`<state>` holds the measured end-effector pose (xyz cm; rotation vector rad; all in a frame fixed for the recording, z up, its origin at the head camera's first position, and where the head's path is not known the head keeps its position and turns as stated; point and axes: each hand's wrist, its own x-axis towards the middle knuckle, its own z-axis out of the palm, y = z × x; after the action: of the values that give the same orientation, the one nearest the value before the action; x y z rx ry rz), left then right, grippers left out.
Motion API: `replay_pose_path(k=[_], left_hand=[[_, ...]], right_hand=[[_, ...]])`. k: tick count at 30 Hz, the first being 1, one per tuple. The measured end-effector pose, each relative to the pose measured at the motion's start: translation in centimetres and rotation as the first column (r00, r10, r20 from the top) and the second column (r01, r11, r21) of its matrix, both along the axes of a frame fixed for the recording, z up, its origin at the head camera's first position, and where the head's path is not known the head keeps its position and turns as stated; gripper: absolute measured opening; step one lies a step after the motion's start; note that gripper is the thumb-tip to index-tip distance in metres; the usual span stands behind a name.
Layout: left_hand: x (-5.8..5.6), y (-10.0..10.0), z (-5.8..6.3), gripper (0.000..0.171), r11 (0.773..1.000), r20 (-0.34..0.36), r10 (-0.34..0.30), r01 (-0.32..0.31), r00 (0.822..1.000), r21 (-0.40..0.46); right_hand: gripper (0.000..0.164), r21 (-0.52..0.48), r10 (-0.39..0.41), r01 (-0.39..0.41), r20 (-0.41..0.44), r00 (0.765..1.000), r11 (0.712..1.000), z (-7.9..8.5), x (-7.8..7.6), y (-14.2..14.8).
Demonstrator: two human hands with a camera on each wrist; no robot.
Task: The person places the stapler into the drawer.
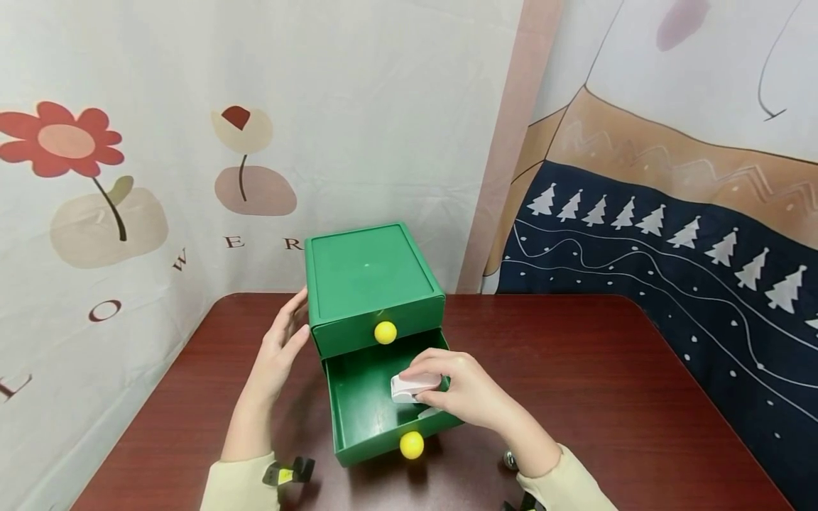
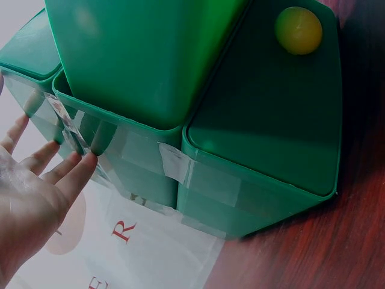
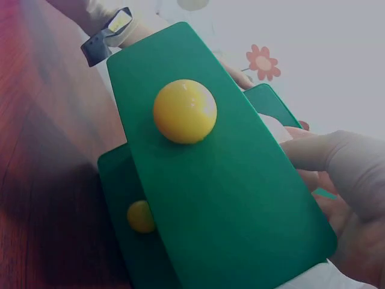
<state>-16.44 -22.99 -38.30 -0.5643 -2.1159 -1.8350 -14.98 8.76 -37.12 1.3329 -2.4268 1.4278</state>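
Note:
A green drawer cabinet (image 1: pixel 367 273) with yellow ball knobs stands on the table, its middle drawer (image 1: pixel 358 397) pulled out. My left hand (image 1: pixel 281 348) rests on the cabinet's left side, its fingertips on the clear tape (image 2: pixel 174 162) there in the left wrist view. Over the open drawer, my right hand (image 1: pixel 463 387) pinches a small white rounded plastic object (image 1: pixel 409 387) between thumb and fingers. I cannot tell its exact kind. From the right wrist view, the drawer front (image 3: pixel 240 198) hides most of that object.
The closed bottom drawer (image 3: pixel 132 180) sits under the open one. On the dark red table (image 1: pixel 562 369), a small shiny metallic round thing (image 1: pixel 509 460) lies near my right wrist. A printed curtain (image 1: pixel 383 128) hangs behind the table.

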Motion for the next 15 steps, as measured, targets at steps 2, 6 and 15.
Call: replay_pose_path(k=[2, 6, 15], left_hand=[[0.0, 0.0, 0.0, 0.052, 1.000, -0.001, -0.002, 0.002, 1.000, 0.001], [0.0, 0.0, 0.1, 0.052, 1.000, -0.004, -0.006, 0.006, 1.000, 0.000], [0.0, 0.0, 0.1, 0.053, 1.000, 0.000, -0.007, 0.007, 1.000, -0.012]], right_hand=[[0.032, 0.023, 0.002, -0.003, 0.016, 1.000, 1.000, 0.0, -0.1, -0.4], [0.033, 0.068, 0.008, -0.011, 0.035, 0.999, 0.998, 0.2, -0.1, -1.1], [0.029, 0.158, 0.040, -0.048, 0.050, 0.998, 0.986, 0.2, -0.2, -1.9]])
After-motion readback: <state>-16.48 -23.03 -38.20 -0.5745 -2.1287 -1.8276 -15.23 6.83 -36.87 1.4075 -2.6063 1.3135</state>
